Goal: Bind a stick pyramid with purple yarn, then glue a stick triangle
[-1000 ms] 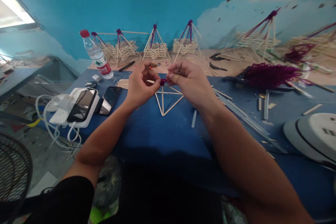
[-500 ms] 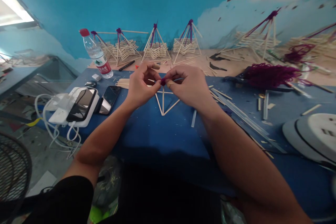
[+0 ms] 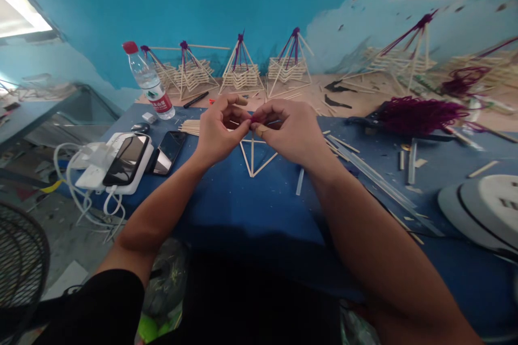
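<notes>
Pale wooden-stick pyramid frame [image 3: 252, 159]: probably light, stiff, breakable; best held at apex. Left hand [image 3: 220, 130], right hand [image 3: 290, 132]: fingertips pinching bunched purple yarn [image 3: 253, 119], likely soft.

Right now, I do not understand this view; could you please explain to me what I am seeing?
There is no machine: these are a person's bare hands, seen by a camera worn on the head, looking forward and down. The left hand and right hand pinch purple thread at the top of a small stick frame. On the blue table are a bottle, a dark phone and loose sticks. Behind stand other frames with purple tops.
</notes>
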`<state>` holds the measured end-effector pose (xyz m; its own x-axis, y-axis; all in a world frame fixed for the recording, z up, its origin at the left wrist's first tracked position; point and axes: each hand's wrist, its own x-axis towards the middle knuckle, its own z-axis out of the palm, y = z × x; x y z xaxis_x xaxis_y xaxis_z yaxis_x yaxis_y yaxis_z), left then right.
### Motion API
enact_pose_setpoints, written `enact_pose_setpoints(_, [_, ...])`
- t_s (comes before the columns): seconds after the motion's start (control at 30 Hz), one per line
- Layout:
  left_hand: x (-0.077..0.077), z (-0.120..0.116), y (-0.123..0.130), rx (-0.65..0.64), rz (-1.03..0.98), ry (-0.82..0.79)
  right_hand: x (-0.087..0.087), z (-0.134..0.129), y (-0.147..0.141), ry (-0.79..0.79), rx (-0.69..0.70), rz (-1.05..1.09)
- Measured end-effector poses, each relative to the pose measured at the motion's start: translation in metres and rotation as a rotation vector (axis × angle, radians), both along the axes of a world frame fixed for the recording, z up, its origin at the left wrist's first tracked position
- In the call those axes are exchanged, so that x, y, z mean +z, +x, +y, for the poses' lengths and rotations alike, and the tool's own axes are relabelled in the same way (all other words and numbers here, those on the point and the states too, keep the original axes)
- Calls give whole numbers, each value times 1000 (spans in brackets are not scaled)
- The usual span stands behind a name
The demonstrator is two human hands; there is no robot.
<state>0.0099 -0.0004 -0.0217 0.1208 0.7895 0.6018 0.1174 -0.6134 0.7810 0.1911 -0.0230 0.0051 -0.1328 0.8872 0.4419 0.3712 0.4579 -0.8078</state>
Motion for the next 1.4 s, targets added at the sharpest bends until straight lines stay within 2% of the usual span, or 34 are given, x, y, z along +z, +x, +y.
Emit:
enact_pose_setpoints(0.2, [4, -2, 0, -1, 2, -1, 3, 1, 1, 29, -50, -11])
enact_pose_setpoints(0.5, [7, -2, 0, -145, -40, -225, -1, 7, -1, -205, 85, 371])
enact_pose_setpoints(0.63, [9, -3, 1, -222, -110, -240, 0, 4, -4, -284, 153, 492])
enact_pose_setpoints(0.73, [9, -4, 1, -235, -140, -232, -1, 4, -5, -267, 156, 534])
enact_pose_setpoints(0.93, [11, -4, -2, -179, -145, -246, -3, 6, -6, -218, 64, 522])
enact_pose_setpoints(1.2, [11, -5, -1, -166, -143, -274, -3, 6, -5, -192, 31, 433])
enact_pose_setpoints(1.4, [10, -3, -2, -135, -139, -255, 3, -2, -2, -2, -46, 176])
